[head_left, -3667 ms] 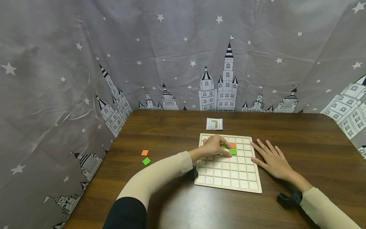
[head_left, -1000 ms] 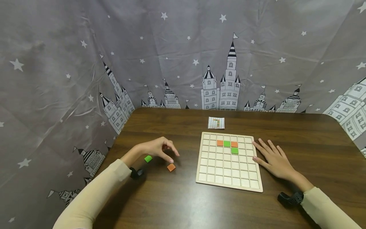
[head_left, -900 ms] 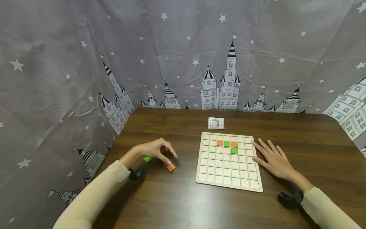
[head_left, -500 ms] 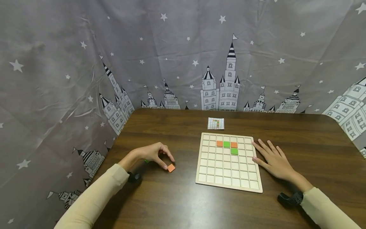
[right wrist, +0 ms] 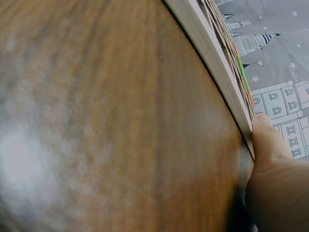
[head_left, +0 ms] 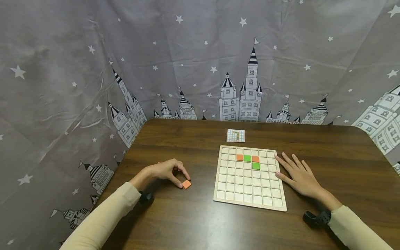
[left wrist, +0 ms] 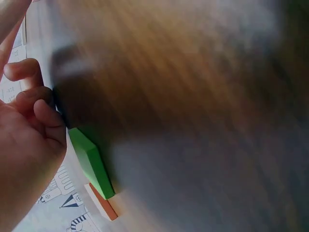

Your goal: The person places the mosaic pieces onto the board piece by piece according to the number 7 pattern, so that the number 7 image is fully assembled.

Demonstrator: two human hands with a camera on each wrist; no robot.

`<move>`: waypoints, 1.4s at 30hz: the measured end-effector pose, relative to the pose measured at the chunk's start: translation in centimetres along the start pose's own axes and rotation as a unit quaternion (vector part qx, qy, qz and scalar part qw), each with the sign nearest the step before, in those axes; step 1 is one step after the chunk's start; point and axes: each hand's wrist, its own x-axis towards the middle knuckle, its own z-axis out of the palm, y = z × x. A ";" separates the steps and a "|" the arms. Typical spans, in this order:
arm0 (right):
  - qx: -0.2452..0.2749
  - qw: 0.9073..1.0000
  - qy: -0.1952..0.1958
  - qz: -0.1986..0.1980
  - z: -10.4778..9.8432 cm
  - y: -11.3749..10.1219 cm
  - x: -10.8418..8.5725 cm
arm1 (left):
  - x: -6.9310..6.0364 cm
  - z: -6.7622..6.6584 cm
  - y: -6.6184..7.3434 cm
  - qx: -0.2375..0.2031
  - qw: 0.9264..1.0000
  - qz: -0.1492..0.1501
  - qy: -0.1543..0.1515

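My left hand [head_left: 167,171] is at the left of the table, its thumb and a finger touching an orange tile [head_left: 186,184] on two sides in a pinch. In the left wrist view, a green tile [left wrist: 91,164] and another orange tile [left wrist: 102,203] lie beside the curled outer fingers of the left hand [left wrist: 29,130]. A square grid board [head_left: 239,197] bears several orange and green tiles. My right hand [head_left: 300,177] lies spread on the table, fingers straight, thumb and fingertip touching the board's right edge.
A small printed grid card [head_left: 235,135] lies behind the board on the brown wooden table [head_left: 193,222]. A grey curtain [head_left: 187,41] with stars and castles hangs behind and to the left of the table.
My left hand has left the board, where an orange tile now sits left of the green one. It has lowered its thumb and finger to the loose orange tile. My right hand has stayed.
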 end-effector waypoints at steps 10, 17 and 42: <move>-0.003 1.000 -0.005 0.005 -0.1 -0.1 -0.1 | 0.0 0.3 -0.3 0.009 1.000 0.015 0.006; -0.002 1.000 -0.005 0.003 0.0 -0.1 -0.1 | -0.1 0.3 -0.1 0.018 1.000 0.012 0.012; -0.003 1.000 -0.008 0.000 -0.3 -0.2 0.1 | 0.0 0.2 -0.2 -0.014 0.994 -0.014 0.107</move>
